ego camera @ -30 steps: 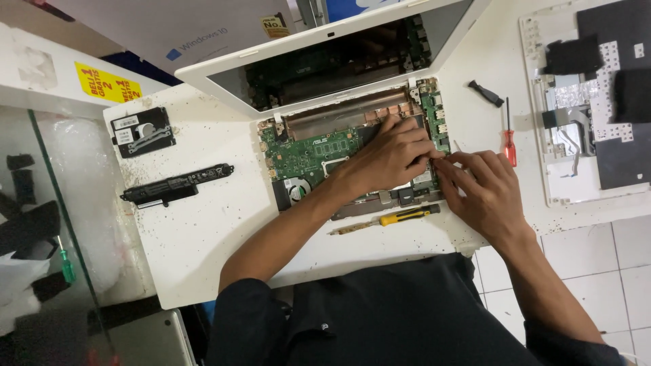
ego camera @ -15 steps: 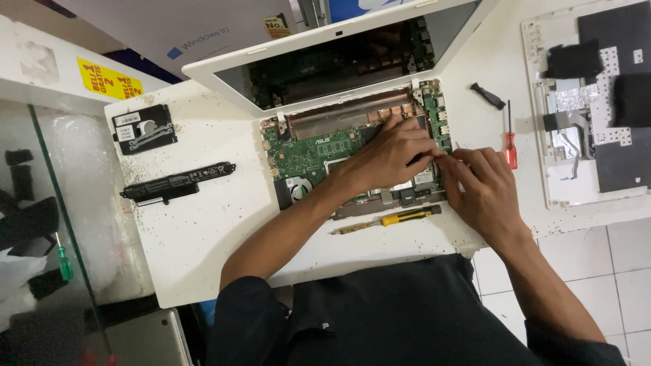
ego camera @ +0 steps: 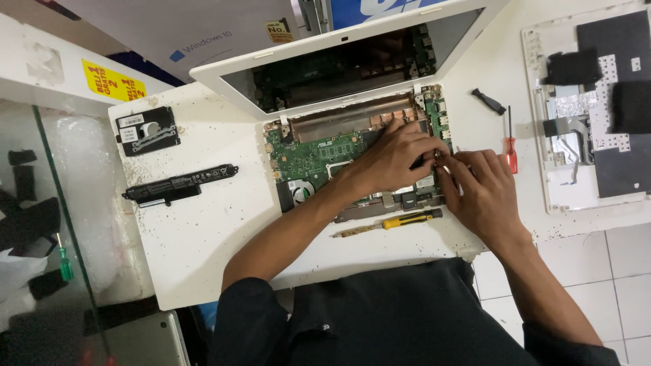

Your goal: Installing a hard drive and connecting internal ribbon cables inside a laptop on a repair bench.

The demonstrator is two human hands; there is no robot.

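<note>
An opened white laptop (ego camera: pixel 352 74) lies on a white table, its green motherboard (ego camera: pixel 308 159) bare. My left hand (ego camera: pixel 393 159) rests on the right part of the board, fingers bent down onto it. My right hand (ego camera: pixel 485 190) is beside it at the board's right edge, fingertips pinched together close to the left hand's fingers. What the fingertips hold is hidden. A yellow-handled screwdriver (ego camera: pixel 390 222) lies on the table just in front of the board, below my hands.
A long black battery (ego camera: pixel 178 185) and a black hard drive (ego camera: pixel 147 131) lie at left. A red-handled screwdriver (ego camera: pixel 510 146) and a small black tool (ego camera: pixel 488 101) lie right of the laptop. A white keyboard cover (ego camera: pixel 586 108) lies at far right. A glass pane (ego camera: pixel 61 224) borders the left.
Both hands have stayed on the right part of the board, with only slight finger movement. Nothing else has moved.
</note>
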